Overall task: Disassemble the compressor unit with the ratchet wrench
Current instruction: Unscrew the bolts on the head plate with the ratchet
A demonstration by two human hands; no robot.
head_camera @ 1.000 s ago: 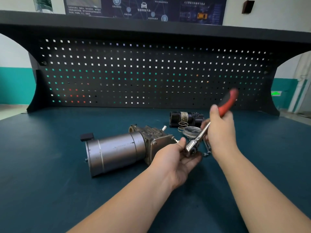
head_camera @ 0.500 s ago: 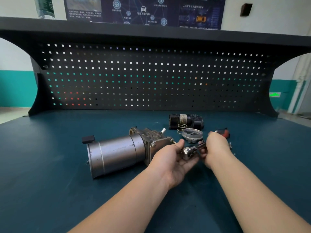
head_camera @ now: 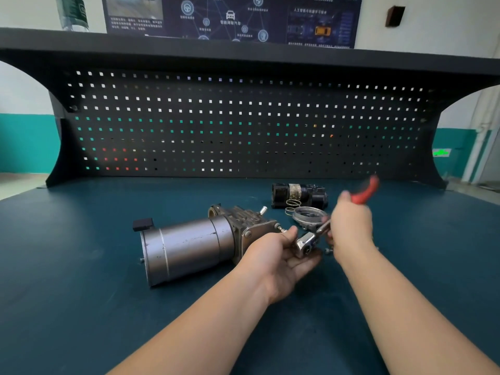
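Single head view, looking forward-down over workbench [head_camera: 81, 266], hands near.

A wide table [head_camera: 81, 280] with a dark teal matte top carries everything here. Near its middle lies the compressor unit [head_camera: 189, 244], a smooth silver cylinder on its side joined at its right end to a ribbed grey cast-metal block. Farther back and to the right lies a short black cylindrical part [head_camera: 299, 195] with a worn metallic band around it. Just in front of that sit a small coiled wire spring [head_camera: 292, 203] and a round shallow grey metal cover [head_camera: 308, 216]. A black perforated back panel [head_camera: 243, 125] rises from the table's far edge.
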